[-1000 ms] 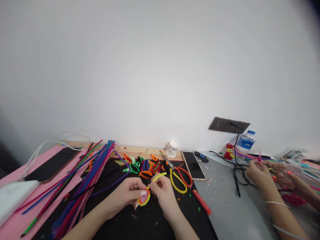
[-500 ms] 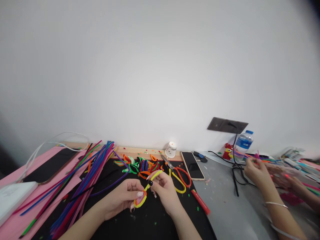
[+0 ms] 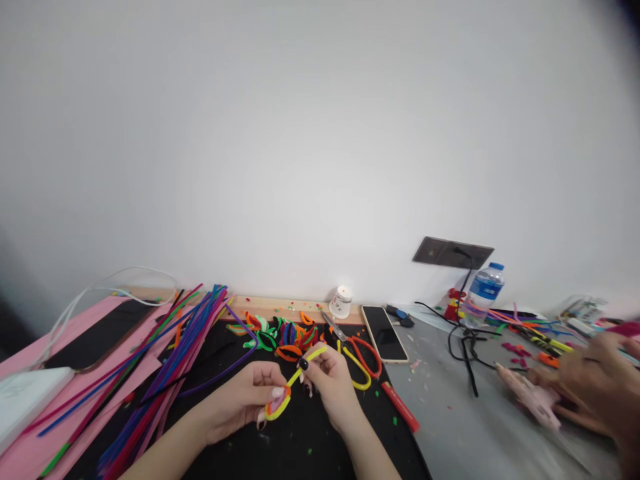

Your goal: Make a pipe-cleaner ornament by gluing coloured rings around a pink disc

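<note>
Between thumb and fingers, my left hand [image 3: 250,393] pinches a small coiled piece of pipe cleaner [image 3: 278,405], with a yellow outer edge, orange inside that and a pinkish middle. A yellow pipe cleaner [image 3: 295,377] runs from it up to my right hand [image 3: 325,380], which grips this strand between thumb and fingers. Just beyond my hands lies a pile of bent pipe-cleaner loops [image 3: 280,333] in green, orange, red and blue. Scissors [image 3: 356,353] with red and yellow handles rest to the right of the pile.
Long pipe cleaners [image 3: 170,373] lie bundled at left, beside a dark phone [image 3: 100,333] on pink paper. A paper cup [image 3: 341,302], another phone [image 3: 384,333] and a red stick [image 3: 400,407] are nearby. At right, a co-worker's blurred hand [image 3: 595,373] is near a pink glue gun [image 3: 530,397] and bottle [image 3: 485,293].
My hands have shifted only slightly, the yellow strand now held straighter. On the right, the co-worker's hands have moved, and a pink glue gun now shows there.
</note>
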